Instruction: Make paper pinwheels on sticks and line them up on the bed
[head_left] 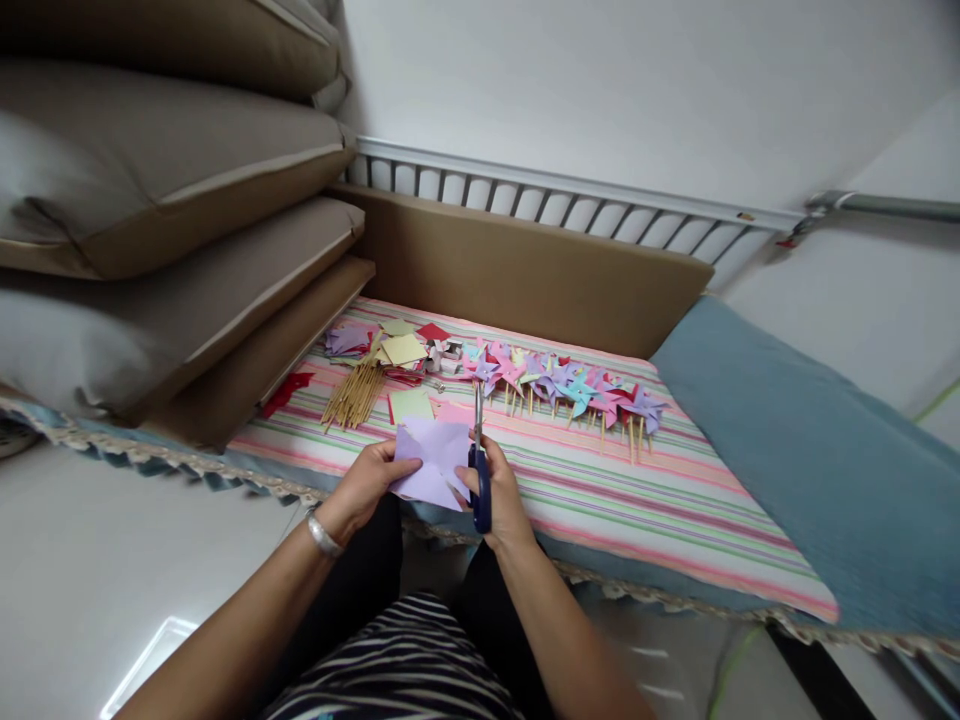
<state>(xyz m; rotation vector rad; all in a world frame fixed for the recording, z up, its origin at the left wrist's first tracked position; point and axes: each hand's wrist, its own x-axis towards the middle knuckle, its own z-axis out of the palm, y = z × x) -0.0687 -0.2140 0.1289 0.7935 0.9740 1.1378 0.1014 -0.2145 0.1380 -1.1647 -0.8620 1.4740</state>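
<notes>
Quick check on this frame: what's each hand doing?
Left hand: closed, holding the purple paper.
Right hand: closed, holding the scissors, thumb at the paper's edge.

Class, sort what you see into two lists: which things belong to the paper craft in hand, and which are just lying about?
Belong to the craft (the last three by their look):
- purple sheet, in the left hand
- scissors, in the right hand
- paper squares
- bundled sticks
- pinwheels

Just lying about:
- stacked cushions
- brown panel
- blue cover
</notes>
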